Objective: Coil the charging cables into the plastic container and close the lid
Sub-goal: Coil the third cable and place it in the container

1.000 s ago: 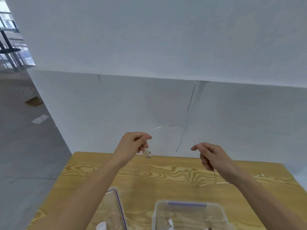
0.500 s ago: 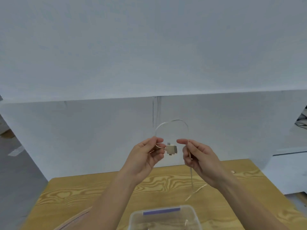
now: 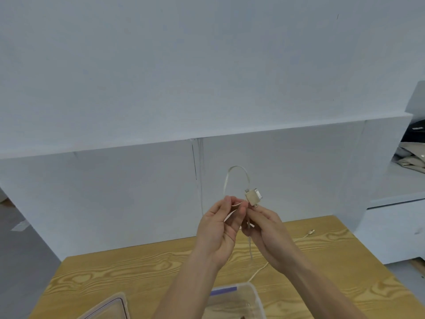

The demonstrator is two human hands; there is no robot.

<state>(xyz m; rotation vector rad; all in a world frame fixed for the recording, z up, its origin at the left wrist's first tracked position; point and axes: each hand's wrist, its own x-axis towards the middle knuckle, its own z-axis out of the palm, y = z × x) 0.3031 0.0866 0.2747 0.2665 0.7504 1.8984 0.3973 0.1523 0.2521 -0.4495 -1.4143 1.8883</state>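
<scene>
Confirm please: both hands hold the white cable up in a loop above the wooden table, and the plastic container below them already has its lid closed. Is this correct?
Not quite. The head view shows the plastic container open, with its lid lying beside it on the wooden table. The rest holds: the left hand and right hand hold the white cable up in a loop.

Setting: plain indoor workroom, bare and sparsely furnished; its exact kind cannot be told. Evidence: pale blue-white painted wall [image 3: 207, 65] with a horizontal ledge and a thin dark vertical mark below it; wood-grain desk [image 3: 138, 272] set against the wall; grey hard floor [image 3: 20, 261] at left with a scrap of paper or tape lying on it; white low cabinet or shelf unit [image 3: 395, 222] at right, its open compartment holding dark and beige folded items [image 3: 411, 148], too blurred to identify.
</scene>
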